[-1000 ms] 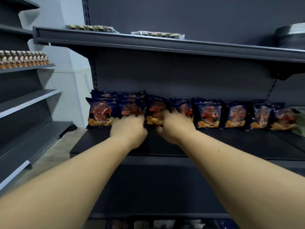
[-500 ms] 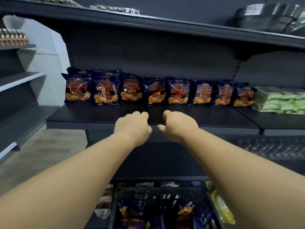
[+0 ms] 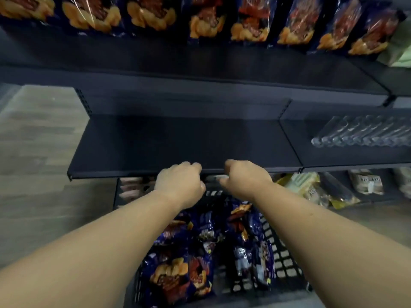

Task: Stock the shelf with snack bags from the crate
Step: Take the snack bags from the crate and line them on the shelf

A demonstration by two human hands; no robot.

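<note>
We see the left hand with loosely bent fingers, holding nothing | right hand the same, just beside it | both hang over the black crate | snack bags piled inside the crate | more bags lined up on the shelf above

The snack bags are dark blue with orange and red print, the crate is black with a grid pattern, the shelf is dark grey, and the floor shows grey-brown wood grain.
</note>
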